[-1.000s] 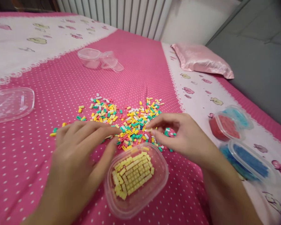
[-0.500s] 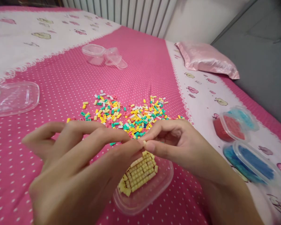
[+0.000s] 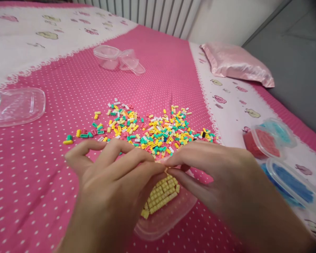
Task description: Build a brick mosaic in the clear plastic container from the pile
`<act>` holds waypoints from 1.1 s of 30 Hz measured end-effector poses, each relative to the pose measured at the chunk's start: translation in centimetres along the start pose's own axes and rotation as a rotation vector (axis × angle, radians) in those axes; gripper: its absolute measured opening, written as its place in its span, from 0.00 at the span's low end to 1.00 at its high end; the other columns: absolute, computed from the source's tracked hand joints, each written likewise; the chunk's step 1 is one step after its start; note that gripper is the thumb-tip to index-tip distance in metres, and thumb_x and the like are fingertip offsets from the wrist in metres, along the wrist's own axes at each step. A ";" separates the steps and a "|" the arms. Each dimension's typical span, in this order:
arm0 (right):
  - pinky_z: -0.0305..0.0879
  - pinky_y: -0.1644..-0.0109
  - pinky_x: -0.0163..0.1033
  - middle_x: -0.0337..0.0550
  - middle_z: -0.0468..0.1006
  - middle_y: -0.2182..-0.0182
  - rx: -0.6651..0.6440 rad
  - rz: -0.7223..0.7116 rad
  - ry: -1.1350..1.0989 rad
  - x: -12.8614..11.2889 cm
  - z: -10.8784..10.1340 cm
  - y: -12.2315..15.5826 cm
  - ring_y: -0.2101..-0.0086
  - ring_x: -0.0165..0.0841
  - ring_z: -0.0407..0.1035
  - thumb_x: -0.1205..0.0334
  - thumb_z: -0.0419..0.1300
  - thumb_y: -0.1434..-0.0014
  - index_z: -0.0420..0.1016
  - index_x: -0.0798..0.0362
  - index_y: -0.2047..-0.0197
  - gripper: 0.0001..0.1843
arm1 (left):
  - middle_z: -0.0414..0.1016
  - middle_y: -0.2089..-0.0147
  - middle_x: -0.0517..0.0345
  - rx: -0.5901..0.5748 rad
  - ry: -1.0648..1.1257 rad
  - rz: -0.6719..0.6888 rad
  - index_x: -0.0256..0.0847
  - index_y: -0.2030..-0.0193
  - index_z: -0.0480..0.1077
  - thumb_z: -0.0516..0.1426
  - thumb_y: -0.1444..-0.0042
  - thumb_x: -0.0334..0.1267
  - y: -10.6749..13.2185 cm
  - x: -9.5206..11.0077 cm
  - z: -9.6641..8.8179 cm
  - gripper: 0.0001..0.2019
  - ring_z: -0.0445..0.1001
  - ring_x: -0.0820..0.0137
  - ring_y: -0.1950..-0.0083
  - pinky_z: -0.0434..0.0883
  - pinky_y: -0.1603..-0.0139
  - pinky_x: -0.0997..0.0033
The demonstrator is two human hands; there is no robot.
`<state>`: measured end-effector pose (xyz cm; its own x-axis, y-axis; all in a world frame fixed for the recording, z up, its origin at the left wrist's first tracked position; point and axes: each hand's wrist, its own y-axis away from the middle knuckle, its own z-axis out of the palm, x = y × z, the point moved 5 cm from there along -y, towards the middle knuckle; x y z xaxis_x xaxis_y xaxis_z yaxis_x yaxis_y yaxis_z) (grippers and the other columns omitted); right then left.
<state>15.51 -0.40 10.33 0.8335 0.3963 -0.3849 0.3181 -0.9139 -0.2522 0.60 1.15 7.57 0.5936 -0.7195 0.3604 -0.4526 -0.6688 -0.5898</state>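
Observation:
A small pale yellow building brick [image 3: 166, 170] is pinched where my fingertips meet, and most of it is covered. My right hand [image 3: 213, 172] closes thumb and index finger on its right side. From the left, my left hand [image 3: 113, 186] meets it with thumb and index tips pressed together, the other fingers bent and raised. Just below them lies a block built of pale yellow bricks [image 3: 163, 194], its upper left hidden behind my left hand. It rests on a clear plastic lid or shallow tray [image 3: 158, 232].
Loose bricks [image 3: 158, 135] in several colours spread beyond my hands. A clear lid [image 3: 18, 107] lies left, clear tubs [image 3: 107, 58] farther back. At right are tubs of red [image 3: 263, 142] and blue pieces [image 3: 292, 181], and a pink pillow [image 3: 234, 65].
Both hands have shifted right and my right hand has turned, its wrist farther right. The pinched brick stays between the fingertips, now slightly lower. The whole view has moved slightly.

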 end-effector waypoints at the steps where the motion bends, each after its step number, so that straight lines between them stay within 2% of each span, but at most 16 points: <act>1: 0.58 0.73 0.40 0.38 0.82 0.69 -0.004 -0.003 0.043 -0.1 0.0 0.1 0.72 0.32 0.73 0.68 0.63 0.38 0.81 0.52 0.63 0.05 | 0.80 0.65 0.70 -0.004 0.002 -0.008 0.52 0.62 0.75 0.55 0.31 0.40 0.0 0.1 0.1 0.09 0.72 0.66 0.63 0.60 0.53 0.52; 4: 0.55 0.72 0.41 0.39 0.81 0.70 -0.034 0.009 0.094 0.1 0.1 0.3 0.71 0.34 0.71 0.69 0.62 0.39 0.80 0.52 0.65 0.06 | 0.81 0.66 0.69 -0.024 -0.024 -0.039 0.53 0.63 0.75 0.53 0.30 0.42 -0.1 0.3 0.3 0.12 0.73 0.65 0.62 0.58 0.51 0.48; 8: 0.56 0.67 0.42 0.36 0.77 0.71 -0.171 0.065 0.064 0.9 1.1 0.5 0.70 0.34 0.68 0.67 0.62 0.37 0.76 0.50 0.68 0.07 | 0.81 0.65 0.66 -0.038 -0.091 -0.029 0.55 0.64 0.76 0.51 0.29 0.45 -0.3 -0.2 -0.4 0.15 0.71 0.63 0.61 0.54 0.49 0.45; 11: 0.55 0.63 0.42 0.37 0.73 0.70 -0.248 0.081 0.125 1.2 2.0 0.8 0.67 0.35 0.66 0.70 0.63 0.38 0.73 0.50 0.70 0.09 | 0.79 0.55 0.62 -0.085 -0.064 0.059 0.58 0.66 0.78 0.50 0.30 0.47 0.1 -0.9 -0.7 0.17 0.69 0.59 0.56 0.55 0.50 0.47; 14: 0.53 0.59 0.44 0.39 0.71 0.70 -0.220 0.032 0.265 1.0 2.6 0.8 0.65 0.37 0.65 0.71 0.66 0.42 0.73 0.50 0.70 0.09 | 0.73 0.42 0.60 -0.144 -0.018 0.093 0.58 0.66 0.80 0.50 0.31 0.49 0.9 -1.3 -0.4 0.19 0.65 0.53 0.44 0.55 0.44 0.45; 18: 0.50 0.58 0.45 0.37 0.70 0.73 -0.141 -0.068 0.376 0.7 3.2 0.6 0.68 0.37 0.64 0.70 0.68 0.44 0.73 0.49 0.73 0.10 | 0.69 0.36 0.60 -0.207 0.002 0.071 0.57 0.63 0.81 0.46 0.30 0.50 1.7 -1.2 0.6 0.22 0.60 0.51 0.36 0.47 0.35 0.40; 22: 0.47 0.59 0.45 0.35 0.69 0.75 -0.096 -0.104 0.399 0.7 3.3 0.6 0.70 0.36 0.64 0.71 0.68 0.45 0.72 0.49 0.75 0.13 | 0.69 0.34 0.56 -0.266 -0.043 0.110 0.55 0.58 0.81 0.45 0.29 0.49 1.7 -0.9 0.9 0.22 0.60 0.49 0.34 0.47 0.35 0.40; 25: 0.46 0.59 0.45 0.35 0.70 0.75 -0.122 -0.081 0.401 0.7 3.3 0.7 0.70 0.37 0.65 0.71 0.70 0.47 0.72 0.48 0.75 0.13 | 0.69 0.34 0.58 -0.296 -0.069 0.111 0.54 0.61 0.81 0.47 0.29 0.49 1.7 -0.9 0.9 0.21 0.60 0.49 0.34 0.47 0.34 0.41; 29: 0.45 0.59 0.45 0.34 0.72 0.75 -0.127 -0.079 0.422 0.5 3.3 0.6 0.71 0.38 0.65 0.72 0.71 0.48 0.72 0.48 0.75 0.13 | 0.72 0.36 0.60 -0.253 -0.066 0.062 0.54 0.65 0.81 0.48 0.30 0.52 1.8 -1.1 1.1 0.22 0.63 0.51 0.34 0.47 0.32 0.43; 33: 0.45 0.58 0.45 0.35 0.73 0.75 -0.134 -0.065 0.444 0.3 3.6 0.5 0.71 0.38 0.66 0.71 0.72 0.50 0.72 0.48 0.75 0.14 | 0.73 0.38 0.58 -0.237 -0.087 0.069 0.57 0.58 0.81 0.49 0.30 0.49 2.0 -1.1 1.5 0.18 0.64 0.51 0.36 0.49 0.32 0.41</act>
<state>14.28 -0.38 6.88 0.9132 0.4041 0.0520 0.4074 -0.9032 -0.1351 0.05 0.94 4.92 0.6067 -0.7528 0.2554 -0.6310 -0.6514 -0.4213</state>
